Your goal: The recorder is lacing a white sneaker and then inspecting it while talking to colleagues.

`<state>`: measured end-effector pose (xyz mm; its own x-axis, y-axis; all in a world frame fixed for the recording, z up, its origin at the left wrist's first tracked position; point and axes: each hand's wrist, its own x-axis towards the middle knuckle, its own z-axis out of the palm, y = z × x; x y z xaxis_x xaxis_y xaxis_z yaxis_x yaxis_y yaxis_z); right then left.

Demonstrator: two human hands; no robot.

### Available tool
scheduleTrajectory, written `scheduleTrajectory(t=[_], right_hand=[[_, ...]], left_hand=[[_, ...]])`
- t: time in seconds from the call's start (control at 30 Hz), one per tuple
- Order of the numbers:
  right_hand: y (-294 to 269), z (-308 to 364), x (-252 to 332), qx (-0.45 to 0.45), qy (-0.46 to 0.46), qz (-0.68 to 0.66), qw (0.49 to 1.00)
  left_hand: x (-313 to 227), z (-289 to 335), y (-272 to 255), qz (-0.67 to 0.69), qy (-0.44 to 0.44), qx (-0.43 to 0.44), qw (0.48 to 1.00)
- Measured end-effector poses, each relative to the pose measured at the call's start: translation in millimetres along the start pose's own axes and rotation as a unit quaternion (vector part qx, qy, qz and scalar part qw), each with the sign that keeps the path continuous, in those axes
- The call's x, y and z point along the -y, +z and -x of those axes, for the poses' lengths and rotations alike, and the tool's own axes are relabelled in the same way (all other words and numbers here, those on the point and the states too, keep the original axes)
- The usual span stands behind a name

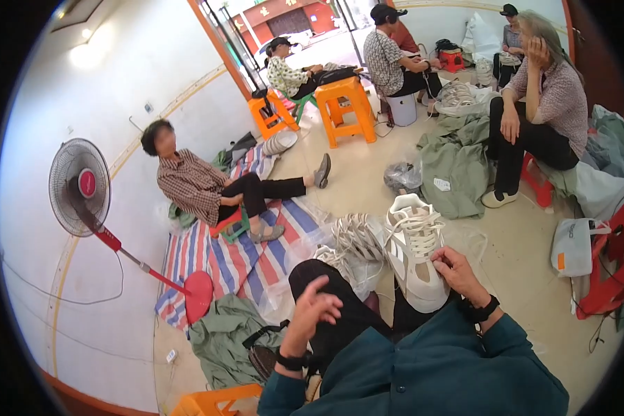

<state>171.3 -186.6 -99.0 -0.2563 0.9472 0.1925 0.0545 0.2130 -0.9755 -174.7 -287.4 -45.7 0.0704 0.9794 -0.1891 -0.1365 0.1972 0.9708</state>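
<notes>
A white and beige sneaker (423, 286) rests on my right thigh, its toe toward me and its pale laces threaded across the tongue. My right hand (461, 276) is at the sneaker's right side, thumb and fingertips closed against its edge beside the laces; anything small between them is too fine to see. Raised over my left thigh, my left hand (314, 313) is away from the shoe with its fingers apart and nothing visible in it. More sneakers (357, 236) lie bundled in clear plastic just beyond my knees.
A red floor fan (198, 297) stands left by a striped sheet (187, 260), where a person (191, 180) sits. Another person (548, 111) sits at right near green cloth (454, 166). Orange stools (344, 111) and more seated people are farther back. Green fabric (232, 340) lies beside my left arm.
</notes>
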Motion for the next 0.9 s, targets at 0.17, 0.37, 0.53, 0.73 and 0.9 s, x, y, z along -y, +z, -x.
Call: scheduleTrajectory(t=[0.17, 0.37, 0.53, 0.73, 0.9], right_hand=[[-1.5, 1.9, -2.6, -0.009, -0.017, 0.008, 1.000], [1.9, 1.9, 6.4, -0.008, -0.004, 0.043, 0.999], [1.8, -0.3, 1.3, -0.007, -0.013, 0.033, 0.999], [0.4, -0.2, 3.4, -0.006, -0.020, 0.058, 0.998], [-0.8, 2.7, 4.0, -0.005, -0.012, 0.058, 0.998]], left_hand=[[50.2, 35.1, -1.7, 0.000, -0.084, 0.008, 0.996], [86.6, 48.9, -9.6, 0.027, -0.106, -0.012, 0.994], [93.9, 46.5, -25.0, 0.125, -0.072, 0.020, 0.989], [98.0, 44.3, -27.8, 0.157, -0.064, 0.025, 0.985], [101.0, 43.9, -31.4, 0.170, -0.071, 0.030, 0.982]])
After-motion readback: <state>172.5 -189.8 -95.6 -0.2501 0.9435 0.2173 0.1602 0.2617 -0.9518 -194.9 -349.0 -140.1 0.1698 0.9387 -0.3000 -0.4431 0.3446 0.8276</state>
